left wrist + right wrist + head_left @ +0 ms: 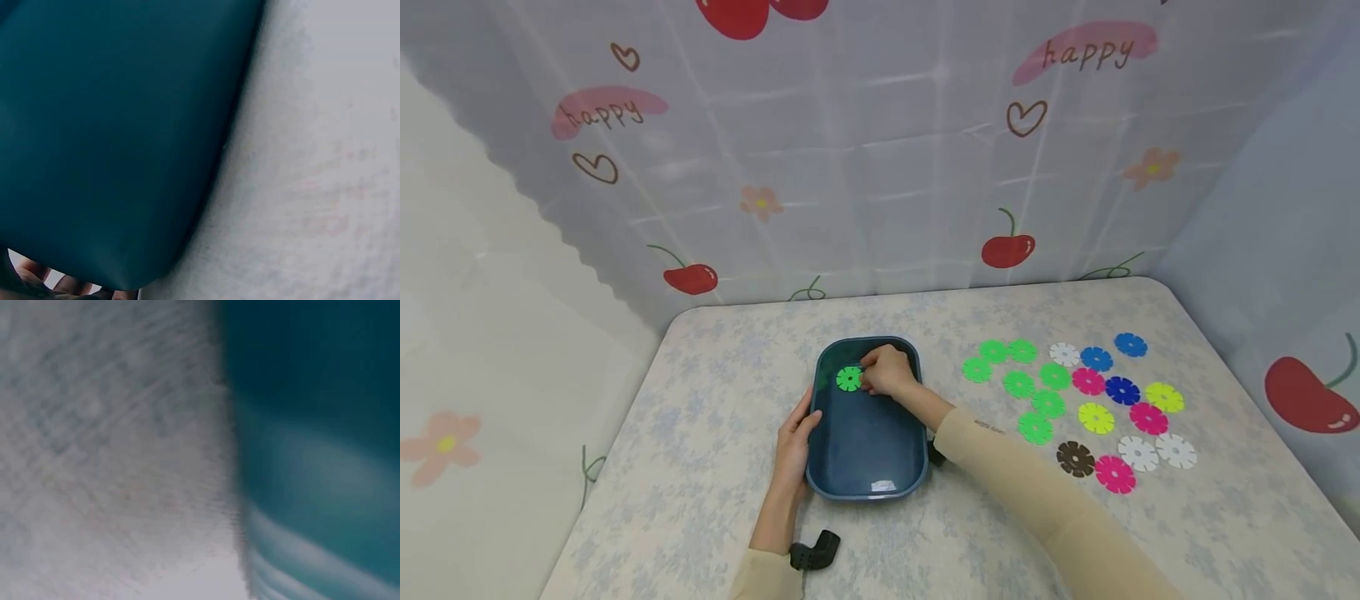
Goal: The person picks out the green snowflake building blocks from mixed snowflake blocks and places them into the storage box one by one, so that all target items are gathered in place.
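Note:
A dark teal plastic tray [867, 450] stands on the table in the head view. My left hand [793, 446] grips its left wall, with the thumb by the rim. Inside the tray, toward its far end, is a round green notched disc [849, 379], like a snowflake building piece. My right hand [889, 372] reaches over the tray's right rim and pinches that disc at its right edge; the fingertips are partly hidden. The left wrist view has the tray's outer wall [119, 137] with a few fingertips [72, 285] below it. Only the tray's side [312, 450] appears in the right wrist view.
Several notched discs lie flat on the right of the table [700, 433]: green [1018, 384], blue [1130, 344], pink [1115, 474], yellow [1096, 418], white [1138, 453] and one brown [1076, 459]. A patterned curtain [880, 167] hangs behind the table's far edge.

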Tool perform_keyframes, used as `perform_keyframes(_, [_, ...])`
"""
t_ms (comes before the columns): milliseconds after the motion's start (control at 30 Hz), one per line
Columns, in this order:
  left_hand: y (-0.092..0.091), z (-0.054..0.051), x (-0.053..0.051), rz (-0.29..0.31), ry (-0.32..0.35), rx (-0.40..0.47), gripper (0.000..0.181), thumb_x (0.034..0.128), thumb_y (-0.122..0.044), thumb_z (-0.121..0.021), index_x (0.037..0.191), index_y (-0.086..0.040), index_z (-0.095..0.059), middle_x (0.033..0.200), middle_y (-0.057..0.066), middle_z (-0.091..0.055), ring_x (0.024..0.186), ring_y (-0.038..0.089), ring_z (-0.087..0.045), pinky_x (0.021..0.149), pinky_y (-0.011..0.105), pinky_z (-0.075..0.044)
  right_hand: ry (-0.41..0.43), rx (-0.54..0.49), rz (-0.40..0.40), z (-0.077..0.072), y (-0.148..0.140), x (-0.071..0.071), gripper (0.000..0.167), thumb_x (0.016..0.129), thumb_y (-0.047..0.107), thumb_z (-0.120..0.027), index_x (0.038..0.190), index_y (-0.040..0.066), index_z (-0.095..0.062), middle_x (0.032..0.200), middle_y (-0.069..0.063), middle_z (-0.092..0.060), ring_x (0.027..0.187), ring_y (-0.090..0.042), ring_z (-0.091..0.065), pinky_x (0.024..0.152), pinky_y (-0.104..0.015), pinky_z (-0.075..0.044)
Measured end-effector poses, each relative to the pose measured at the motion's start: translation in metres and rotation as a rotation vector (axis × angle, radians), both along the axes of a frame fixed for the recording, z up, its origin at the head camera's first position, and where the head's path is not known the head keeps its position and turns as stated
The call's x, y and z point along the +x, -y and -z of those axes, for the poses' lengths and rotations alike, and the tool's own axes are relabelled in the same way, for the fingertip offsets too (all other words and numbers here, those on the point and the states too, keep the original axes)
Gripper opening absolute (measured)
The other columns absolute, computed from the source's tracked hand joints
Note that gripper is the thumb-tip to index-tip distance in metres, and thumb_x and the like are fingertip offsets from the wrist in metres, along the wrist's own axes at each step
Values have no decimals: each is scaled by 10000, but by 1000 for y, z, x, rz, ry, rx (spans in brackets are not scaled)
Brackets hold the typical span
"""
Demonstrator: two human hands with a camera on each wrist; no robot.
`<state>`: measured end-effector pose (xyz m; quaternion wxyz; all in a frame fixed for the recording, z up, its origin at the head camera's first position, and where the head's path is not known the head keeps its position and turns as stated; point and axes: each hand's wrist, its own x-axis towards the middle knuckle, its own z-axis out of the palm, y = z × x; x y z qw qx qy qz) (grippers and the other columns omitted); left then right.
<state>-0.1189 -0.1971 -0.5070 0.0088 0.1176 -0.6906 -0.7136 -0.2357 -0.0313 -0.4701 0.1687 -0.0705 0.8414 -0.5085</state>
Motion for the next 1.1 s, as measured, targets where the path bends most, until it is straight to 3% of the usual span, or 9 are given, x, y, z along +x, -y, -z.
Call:
perform_keyframes(200, [-1,1,-1,-17,14,8,521,1024,-188,-473,1531,-172,-354,1611,60,-271,1513,269,-163,1218,524,-137,-76,-21,-123,-14,-14,8,369,907,49,-660,1266,-31,-630,1074,-186,-688,766,-247,-715,673,-322,-602])
perform_keyframes(333, [-2,0,-1,-22,15,12,520,1024,-196,-473,1530,-166,-358,1607,48,-281,1514,250,-164,1223,515,-128,-79,-119,-181,-37,-34,17,373,917,69,-660,1279,-12,-622,1165,-205,-649,904,-299,-715,769,-398,-601])
perform_keyframes(433, [-2,-1,-2,-23,17,3,521,1023,-187,-471,1530,-162,-356,1607,45,-281,1516,248,-159,1224,519,-118,-79,-160,-191,-53,-58,27,386,920,103,-667,1295,23,-621,1180,-188,-649,948,-264,-711,788,-387,-598])
perform_keyframes(533, [-2,-1,-1,-27,24,-6,520,1022,-183,-471,1529,-170,-359,1607,34,-282,1518,243,-155,1225,517,-114,-84,-155,-166,-61,-88,37,394,915,147,-684,1293,49,-631,1162,-159,-664,923,-215,-710,756,-346,-588])
perform_keyframes(633, [-1,0,-1,-27,26,-15,521,1021,-188,-476,1529,-176,-360,1608,36,-280,1518,247,-154,1224,518,-116,-90,-138,-109,-61,-122,49,397,909,160,-690,1280,29,-636,1143,-166,-672,900,-245,-707,730,-332,-556])
perform_keyframes(900, [1,-1,-2,-27,52,-10,525,1021,-212,-482,1531,-210,-357,1612,12,-269,1521,236,-140,1224,517,-115,-99,-53,60,-45,-210,72,450,937,257,-666,1325,38,-597,1179,-218,-665,882,-120,-692,737,-380,-544])
perform_keyframes(1100, [0,0,-2,-18,48,10,518,1025,-196,-475,1530,-201,-359,1612,15,-270,1521,229,-139,1226,510,-115,-63,50,156,-37,-247,87,512,950,296,-644,1364,10,-550,1227,-214,-632,919,-132,-679,787,-389,-534])
